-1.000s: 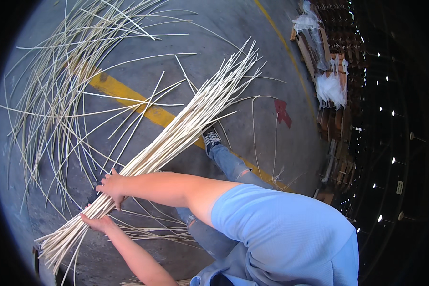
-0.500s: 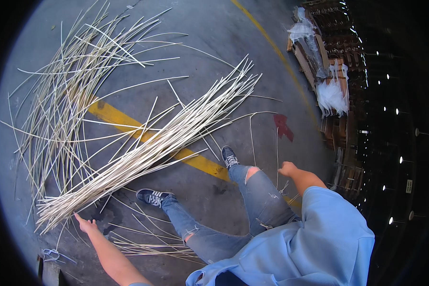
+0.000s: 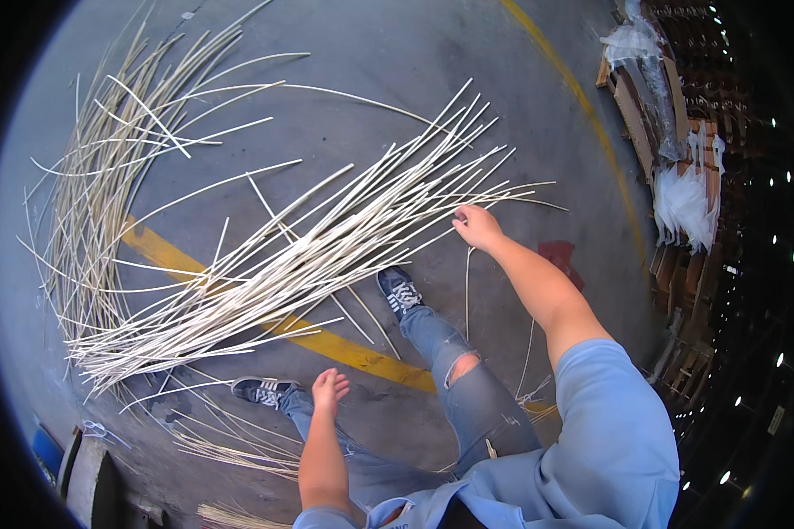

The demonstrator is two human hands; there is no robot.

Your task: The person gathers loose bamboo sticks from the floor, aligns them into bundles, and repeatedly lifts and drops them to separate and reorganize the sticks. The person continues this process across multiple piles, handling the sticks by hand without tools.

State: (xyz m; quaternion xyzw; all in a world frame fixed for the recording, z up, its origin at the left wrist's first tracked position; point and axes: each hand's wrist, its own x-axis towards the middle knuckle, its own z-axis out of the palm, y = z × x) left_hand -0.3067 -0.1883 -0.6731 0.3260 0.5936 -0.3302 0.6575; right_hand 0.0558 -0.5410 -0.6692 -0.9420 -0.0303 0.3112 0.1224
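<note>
A loose bundle of long, thin, pale canes (image 3: 300,264) lies slantwise on the floor before my feet, its far right end fanned out. My right hand (image 3: 478,227) reaches to that right end, its fingers pinched at the tip of one cane; the fingertips are partly hidden. Above my left shin is my left hand (image 3: 331,388), fingers loosely bent and apart, touching no cane. Behind the bundle, at the left, a second, tangled heap of canes (image 3: 97,203) curves across the floor.
More canes (image 3: 238,450) lie beside my left leg. A yellow floor stripe (image 3: 362,357) passes under the bundle. A red patch (image 3: 560,263) marks the floor at right. Stacked wooden pieces with white wrapping (image 3: 686,198) stand far right. A grey block (image 3: 86,476) is at lower left.
My left hand has left the bundle's near-left end and come back toward my leg. My right hand has moved up and left to the bundle's right end. The bundle's canes have spread wider.
</note>
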